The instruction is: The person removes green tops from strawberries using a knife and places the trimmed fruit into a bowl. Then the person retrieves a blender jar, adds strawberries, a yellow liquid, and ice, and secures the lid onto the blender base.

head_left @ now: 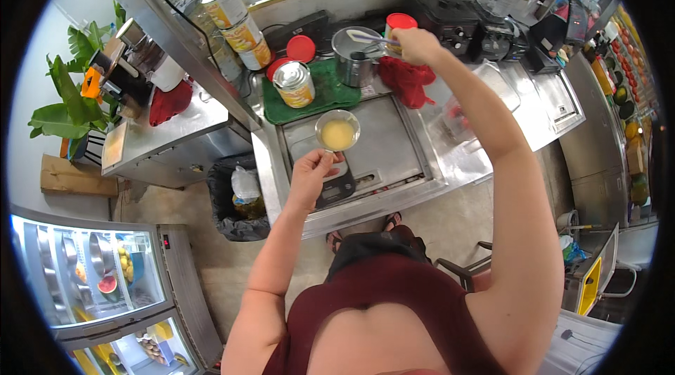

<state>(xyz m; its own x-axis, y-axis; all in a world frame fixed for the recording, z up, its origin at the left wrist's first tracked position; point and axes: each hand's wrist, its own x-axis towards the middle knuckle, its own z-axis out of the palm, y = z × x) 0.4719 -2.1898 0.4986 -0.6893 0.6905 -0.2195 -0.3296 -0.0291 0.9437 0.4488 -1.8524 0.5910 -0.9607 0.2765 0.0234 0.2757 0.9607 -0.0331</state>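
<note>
My left hand [315, 173] grips the rim or short handle of a small clear cup [338, 131] with pale yellow liquid, held over a black digital kitchen scale [336, 188]. Farther off, my right hand [416, 45] holds a spatula [369, 37] with a pale blade and purplish handle. The blade is above a stainless steel pot [354, 66]. Beside my right hand stands a can with a red lid [402, 21]. An opened-looking yellow and white can [293, 83] rests on a green cloth [316, 106], left of the pot. A red cloth [406, 82] lies right of the pot.
Stacked cans [242, 29] stand by a metal post at the back left. Red plastic lids [301, 49] lie near the green cloth. A blender [498, 5] is at the back right, with a clear plastic container [459, 116] nearer. A lined bin [237, 201] stands left of the counter.
</note>
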